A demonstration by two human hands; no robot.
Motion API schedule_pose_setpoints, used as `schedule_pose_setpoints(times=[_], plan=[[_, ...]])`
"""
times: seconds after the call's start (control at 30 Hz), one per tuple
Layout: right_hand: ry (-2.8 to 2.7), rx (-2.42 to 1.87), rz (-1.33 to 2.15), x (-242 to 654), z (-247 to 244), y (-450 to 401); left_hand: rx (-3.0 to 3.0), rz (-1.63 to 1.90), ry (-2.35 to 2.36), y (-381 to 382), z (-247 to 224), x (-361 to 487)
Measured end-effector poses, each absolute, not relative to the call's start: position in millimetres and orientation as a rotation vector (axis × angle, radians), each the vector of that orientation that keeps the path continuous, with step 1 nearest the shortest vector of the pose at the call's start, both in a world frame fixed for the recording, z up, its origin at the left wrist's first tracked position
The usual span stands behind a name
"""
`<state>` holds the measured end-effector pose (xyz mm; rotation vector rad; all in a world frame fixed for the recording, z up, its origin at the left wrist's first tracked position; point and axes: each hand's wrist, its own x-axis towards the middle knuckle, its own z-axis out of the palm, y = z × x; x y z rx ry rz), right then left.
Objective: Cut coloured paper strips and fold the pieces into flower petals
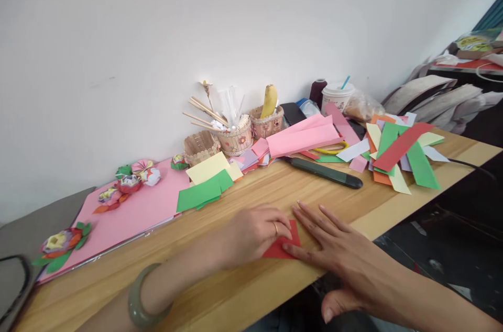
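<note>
A small piece of red paper point(291, 242) lies on the wooden table near its front edge. My left hand point(257, 232), with a ring on one finger and a green bangle on the wrist, rests over the paper's left part with its fingers curled. What its fingertips hold, if anything, is hidden. On the right, my right hand point(334, 243) is spread flat, palm down, with one fingertip on the paper's right edge and its thumb off the table's front edge. Green paper pieces point(204, 190) lie beyond my left hand.
A dark green cutter point(326, 172) lies behind the hands. Colored strips point(404, 148) are piled at right. Small baskets point(236, 138), a lidded cup point(337, 93) and folded pink paper point(304, 138) stand or lie near the wall. Paper flowers point(129, 183) rest on a pink sheet point(157, 206) at left.
</note>
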<state>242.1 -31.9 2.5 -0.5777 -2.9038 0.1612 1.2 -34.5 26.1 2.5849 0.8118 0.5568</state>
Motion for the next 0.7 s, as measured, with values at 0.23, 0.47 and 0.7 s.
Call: schedule_pose_setpoints(times=[0.23,0.47,0.7], plan=[[-2.522,-0.961,0.099,254,6,6,2.809,0.332,0.879,-39,4,5],[-2.327,-1.320,-0.185,248,5,60,2.740,0.133,0.828,-40,12,0],[-2.461,-1.296,-0.327,238,2,61,2.633,-0.021,0.878,-43,18,1]])
